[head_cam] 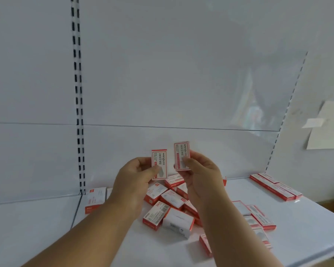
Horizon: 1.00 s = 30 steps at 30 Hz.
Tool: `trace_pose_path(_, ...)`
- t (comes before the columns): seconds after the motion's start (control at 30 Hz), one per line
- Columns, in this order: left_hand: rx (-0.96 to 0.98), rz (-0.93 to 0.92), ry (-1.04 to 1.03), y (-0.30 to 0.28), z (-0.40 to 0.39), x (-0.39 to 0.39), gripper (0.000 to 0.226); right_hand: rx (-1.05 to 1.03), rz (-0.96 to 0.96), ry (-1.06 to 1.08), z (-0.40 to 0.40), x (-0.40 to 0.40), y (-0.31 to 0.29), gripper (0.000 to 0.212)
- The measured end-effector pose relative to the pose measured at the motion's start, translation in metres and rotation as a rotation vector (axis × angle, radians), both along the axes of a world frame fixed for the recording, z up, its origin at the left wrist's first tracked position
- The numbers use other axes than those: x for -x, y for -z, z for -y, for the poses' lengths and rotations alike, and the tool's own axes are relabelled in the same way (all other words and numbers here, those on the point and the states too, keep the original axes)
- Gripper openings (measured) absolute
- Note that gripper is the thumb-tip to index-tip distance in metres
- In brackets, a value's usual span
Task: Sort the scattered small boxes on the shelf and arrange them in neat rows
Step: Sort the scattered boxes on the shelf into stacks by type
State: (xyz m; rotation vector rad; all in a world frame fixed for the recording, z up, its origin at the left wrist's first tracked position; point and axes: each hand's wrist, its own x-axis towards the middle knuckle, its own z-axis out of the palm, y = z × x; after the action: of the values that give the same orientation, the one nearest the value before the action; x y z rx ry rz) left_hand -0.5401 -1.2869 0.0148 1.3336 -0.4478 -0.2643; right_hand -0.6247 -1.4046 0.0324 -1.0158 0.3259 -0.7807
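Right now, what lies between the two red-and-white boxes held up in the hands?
Nothing: head view shows only white back panel between left-hand box and right-hand box.

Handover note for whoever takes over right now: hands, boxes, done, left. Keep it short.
Left hand: pinches one small box upright, face toward the camera.
Right hand: holds a second box the same way, slightly higher. Both are lifted above the shelf.
Boxes: a loose pile lies jumbled below the hands; more lie scattered at front right.
Done: a short row sits lined up at back right.
Left: place the two held boxes, then sort the pile into rows.
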Motion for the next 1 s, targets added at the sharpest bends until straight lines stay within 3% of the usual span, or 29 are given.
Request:
trace_pose_path(0.23, -0.167, 0.165, 0.069, -0.031, 0.052, 0.053, 0.012, 0.133, -0.034, 0.036, 0.054, 0.063, -0.021, 0.010)
trace_pose_path(0.47, -0.239, 0.076, 0.216, -0.031, 0.174, 0.106, 0.013, 0.295, -0.197, 0.153, 0.193, 0.133, -0.018, 0.022)
trace_pose_path(0.7, -0.315, -0.065, 0.165, -0.020, 0.316, 0.139, 0.007, 0.513, -0.611, 0.312, 0.356, 0.165, -0.007, 0.017)
trace_pose_path(0.87, -0.467, -0.101, 0.042, 0.003, 0.380, 0.136, 0.009, 0.562, -0.845, 0.144, 0.408, 0.143, 0.011, 0.013)
trace_pose_path(1.0, -0.573, -0.079, -0.019, 0.014, 0.398, 0.135, 0.006, 0.770, -1.024, 0.084, 0.420, 0.130, 0.028, 0.018)
